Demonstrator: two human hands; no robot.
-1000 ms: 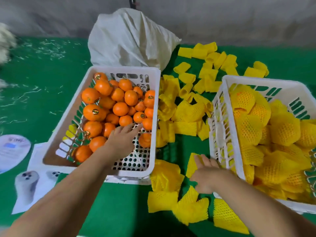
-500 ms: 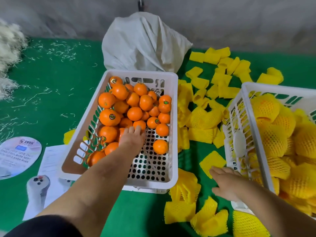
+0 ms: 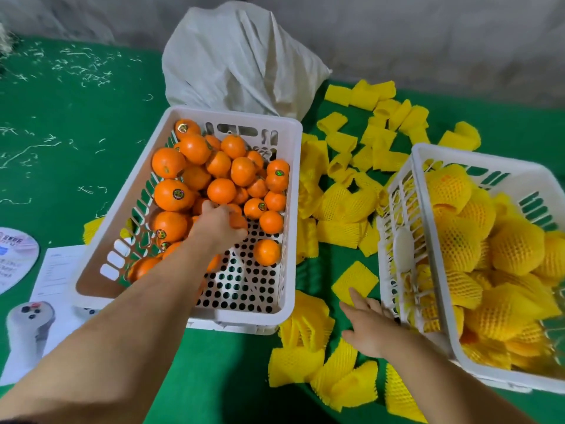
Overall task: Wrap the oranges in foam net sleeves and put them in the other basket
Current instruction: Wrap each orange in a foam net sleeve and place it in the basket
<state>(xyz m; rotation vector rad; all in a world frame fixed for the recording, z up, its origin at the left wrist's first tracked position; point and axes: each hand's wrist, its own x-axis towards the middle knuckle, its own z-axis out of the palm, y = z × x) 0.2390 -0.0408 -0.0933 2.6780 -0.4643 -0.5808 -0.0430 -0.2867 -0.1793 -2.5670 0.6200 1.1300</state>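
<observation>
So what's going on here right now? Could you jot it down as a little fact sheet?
Left hand: in the left basket, fingers curled round an orange
Right hand: open, fingertips on a flat yellow foam sleeve
Left basket: bare oranges
Right basket: oranges already sleeved
Between baskets: loose sleeves on the green cloth
Behind: white sack

I see glossy, smooth-skinned oranges (image 3: 224, 191) in a perforated white plastic basket (image 3: 287, 215) on matt green cloth (image 3: 61, 154). Yellow foam net sleeves (image 3: 354, 280) look soft and meshed; a crumpled woven sack (image 3: 238, 59) sits behind.
</observation>
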